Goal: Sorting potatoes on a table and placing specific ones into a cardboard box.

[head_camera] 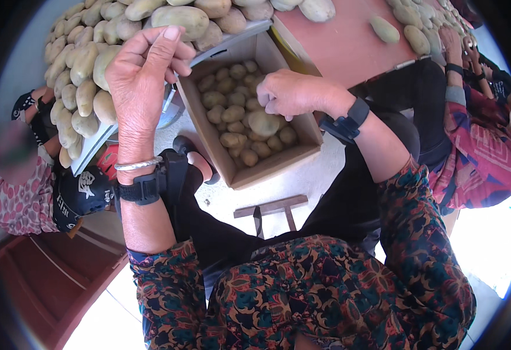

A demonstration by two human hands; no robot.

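Observation:
My left hand [148, 70] is raised beside the large potato pile [82, 63], its palm turned up and fingers loosely curled, with no object visible in it. A long potato [180, 19] lies just behind its fingertips. Over the right side of an open cardboard box [203, 131] is my right hand [288, 94], back upward and fingers bent down; whether they hold something is hidden. Many smaller potatoes [233, 113] fill the bottom of the box. One larger potato [263, 123] shows just below my right fingers, and I cannot tell whether it rests on the others.
Further potatoes [417, 40] and a single one [384, 29] lie on the red tabletop [347, 43]. A person in a pink patterned top [478, 153] sits at right, hands on potatoes. Another person [19, 192] is at left. A wooden stool-like frame [273, 206] is below the box.

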